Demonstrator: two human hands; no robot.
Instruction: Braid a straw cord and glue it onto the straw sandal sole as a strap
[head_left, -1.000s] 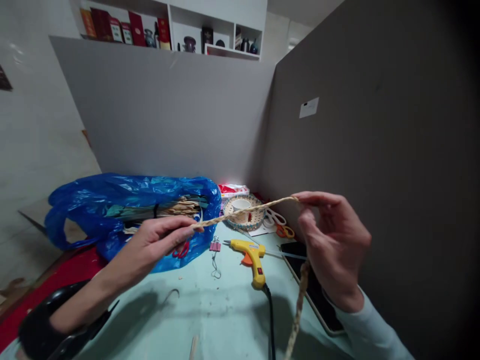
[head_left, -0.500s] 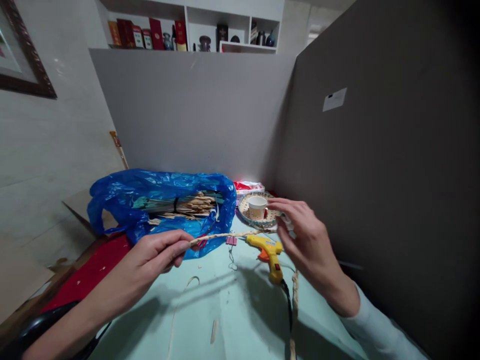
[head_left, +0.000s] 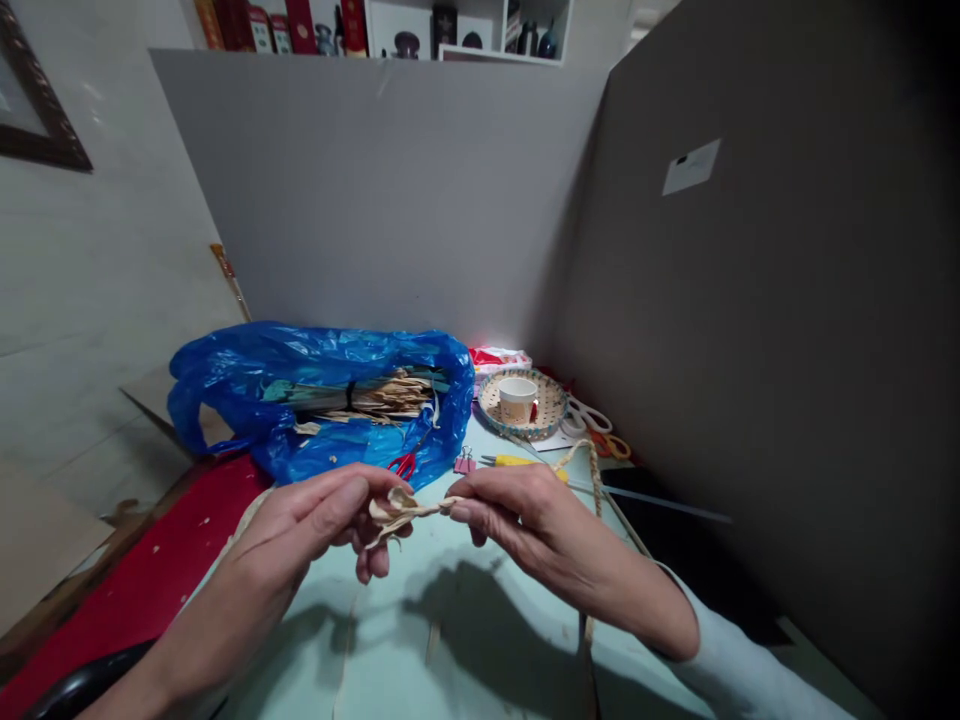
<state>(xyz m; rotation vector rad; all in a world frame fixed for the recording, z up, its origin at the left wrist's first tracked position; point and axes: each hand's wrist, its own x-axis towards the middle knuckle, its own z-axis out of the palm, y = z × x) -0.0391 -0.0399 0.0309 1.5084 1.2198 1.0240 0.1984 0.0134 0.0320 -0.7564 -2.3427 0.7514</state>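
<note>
My left hand (head_left: 322,515) and my right hand (head_left: 517,510) meet above the pale green table (head_left: 465,640), both pinching the frayed end of a braided straw cord (head_left: 405,510). The cord loops up behind my right hand (head_left: 589,460) and runs down past my wrist toward the near edge. Loose flat strips stick out between my fingertips. Both hands are closed on it.
A blue plastic bag (head_left: 300,400) of dried straw lies at the back left. A woven tray (head_left: 551,405) with a paper cup (head_left: 517,398), scissors (head_left: 600,425), a yellow glue gun (head_left: 517,461), a pink clip (head_left: 463,462) and red-handled scissors (head_left: 405,465) sit behind the hands. Grey partitions close off back and right.
My right hand came down and left to meet the left hand, taking hold of the cord's frayed end. The stretched cord is now bunched and looped behind my right hand.
</note>
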